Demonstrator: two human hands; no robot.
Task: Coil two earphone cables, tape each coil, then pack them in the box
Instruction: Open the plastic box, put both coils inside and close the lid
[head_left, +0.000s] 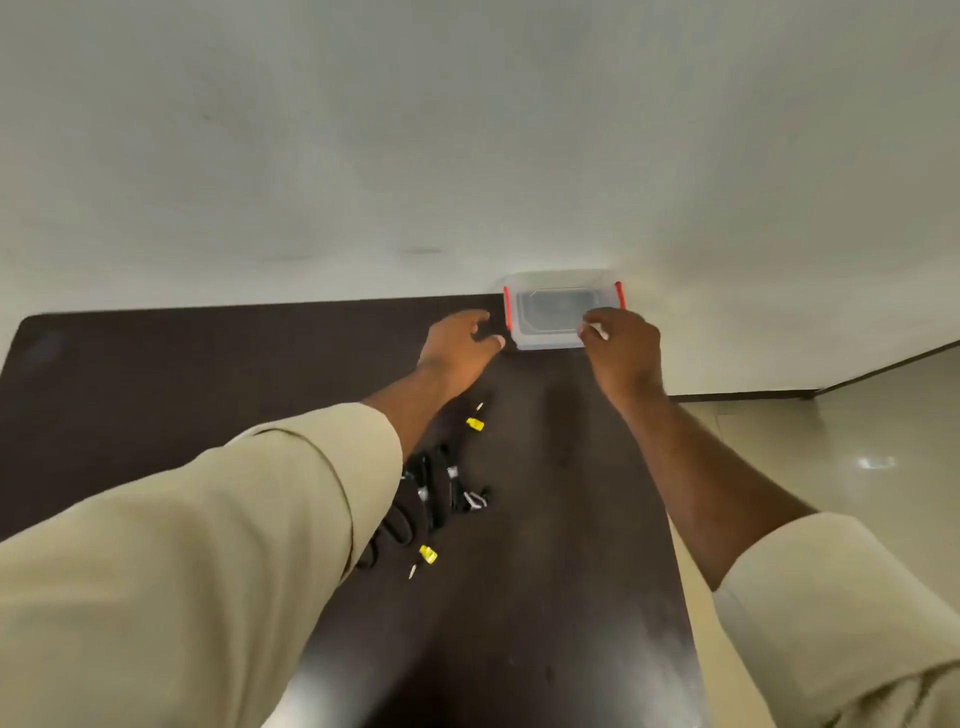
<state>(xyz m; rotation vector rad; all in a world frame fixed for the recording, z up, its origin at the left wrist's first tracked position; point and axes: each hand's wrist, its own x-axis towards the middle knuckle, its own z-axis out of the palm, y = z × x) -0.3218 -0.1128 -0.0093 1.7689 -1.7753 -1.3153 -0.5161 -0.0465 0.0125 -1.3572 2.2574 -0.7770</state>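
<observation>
The right hand has its fingers curled onto the near right corner of the clear rectangular plastic box, whose lid carries a red clip at each short end; the fingertips seem to pinch the lid edge, though blur hides the exact hold. The left hand reaches toward the box's left end with fingers loosely spread and the thumb forward; it is just beside the box and holds nothing, and whether the thumb tip touches the wall I cannot tell. Both arms are stretched far out, in pale beige sleeves pushed up the forearms, because the box sits at the far edge of the dark brown tabletop, against the off-white wall.

Nearer the person, between the arms, the two black earphone cables lie in a loose bundle on the tabletop, partly under the left sleeve. Yellow plug housings with thin metal tips stick out at the far and near ends of the bundle. Small pale bands show across the strands, perhaps tape, but too small to be sure.

Judging by the two-handed reach, the person is likely fetching or unclipping the box to make it ready for packing. The lid looks closed, so the cables are not yet inside.
</observation>
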